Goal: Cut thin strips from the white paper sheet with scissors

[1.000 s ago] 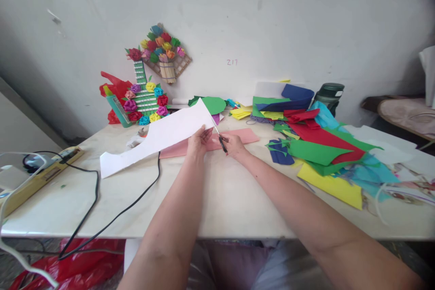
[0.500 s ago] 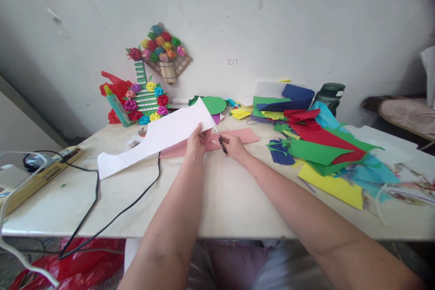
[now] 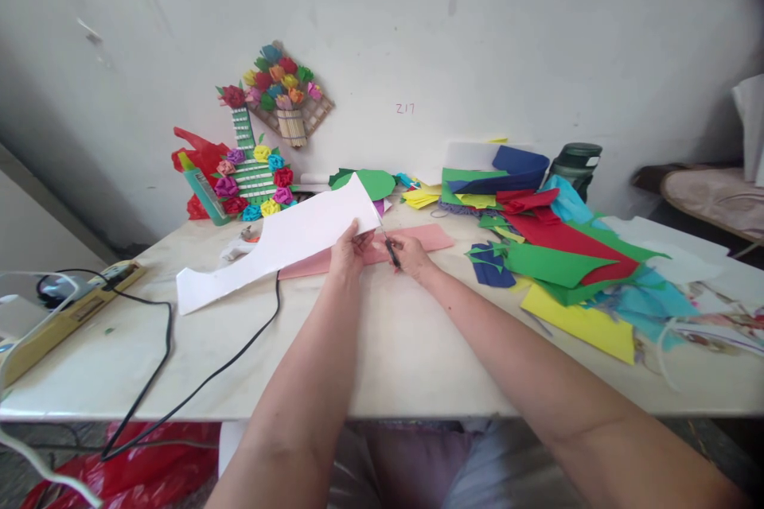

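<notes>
Wht sheet in left hand, scissors at its R edge

Obs: white sheet [image 3: 304,231] was held up over the mid-left of the table [image 3: 430,358], its R part above a pink sheet [image 3: 433,238]. Left hand [image 3: 349,249] gripped it nr the lower R corner: thumb on top, other fingers underneath, clamped on the sheet. Right hand [image 3: 411,257] had its fingers closed round the handles of the scissors [image 3: 391,252]. Blades thin & pale in view; couldn't tell if open or closed, or exactly where they met the edge.

Risks (my judgement): grip was at one end only, so the long tail could sag or swing & pull the edge off line. Left fingers were v. close to the blades; a slip or over-long stroke could nick them. Pink sheet lay just below, so a low blade might catch it too. Black cable [image 3: 229,363] ran up to the sheet's lower edge & out of sight there; sheet could snag on it if dragged.

Orientation: sheet's long axis ran diag., from near-left to far-right. Broad end at R, one corner pointing away twd the wall [image 3: 507,56]; narrow curved end pointed L & a bit twd the person. Couldn't tell whether that end touched the table. Scissors pointed away & slightly L, approx. along the sheet's short R edge.
</notes>
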A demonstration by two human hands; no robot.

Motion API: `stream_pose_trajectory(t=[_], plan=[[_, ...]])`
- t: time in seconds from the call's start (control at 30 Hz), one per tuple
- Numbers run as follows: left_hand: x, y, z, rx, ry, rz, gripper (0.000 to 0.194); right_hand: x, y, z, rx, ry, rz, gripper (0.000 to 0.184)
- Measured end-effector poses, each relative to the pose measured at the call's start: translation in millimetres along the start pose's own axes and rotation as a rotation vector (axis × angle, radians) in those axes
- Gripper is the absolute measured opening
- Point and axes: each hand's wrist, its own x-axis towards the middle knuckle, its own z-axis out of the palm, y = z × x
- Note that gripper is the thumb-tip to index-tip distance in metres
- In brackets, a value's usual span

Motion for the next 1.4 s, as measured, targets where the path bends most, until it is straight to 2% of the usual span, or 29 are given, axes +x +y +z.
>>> stream_pose_trajectory(t=[0.37, 1.13, 1.23, 1.4], plan=[[-4.3, -1.0, 2.2, 0.033, 0.006, 0.005, 0.014, -0.8, -4.0, -4.9, 0.013, -0.027, 0.047, 0.038], [-1.6, -0.6, -0.5, 0.005, -0.010, 0.011, 0.013, 0.4, -3.6, -2.0, 0.011, 0.006, 0.009, 0.039], [-1.1, -0.7, -0.6, 0.008, -0.006, 0.010, 0.013, -2.3, -7.7, -1.4, 0.020, 0.014, 0.016, 0.043], [-0.3, -0.7, -0.3, -0.007, 0.007, 0.008, 0.013, -1.6, -7.8, -1.4, -0.026, 0.052, 0.054, 0.063]])
